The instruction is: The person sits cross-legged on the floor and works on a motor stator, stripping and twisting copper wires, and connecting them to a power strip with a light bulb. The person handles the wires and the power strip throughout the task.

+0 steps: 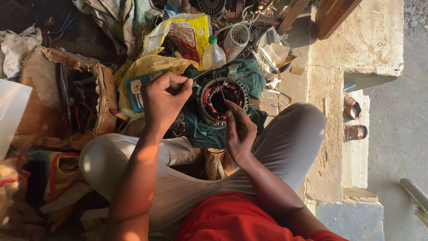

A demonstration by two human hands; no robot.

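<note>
Two bare hands work over crossed legs in pale trousers, below them a red shirt. Nearest, the right hand rests against the lower right rim of a round motor stator, its fingers stretched out and pressed onto the copper windings inside the ring; they hold nothing that shows. The stator sits on a dark green cloth between the knees, just beyond the right hand and just right of the left hand. The left hand's fingers are curled tight, pinched on a thin wire running across the stator's upper rim. Farther off lie a clear plastic bottle with a green cap, a yellow printed bag, and a torn cardboard box to the left. Sandals rest on the concrete step at right.
</note>
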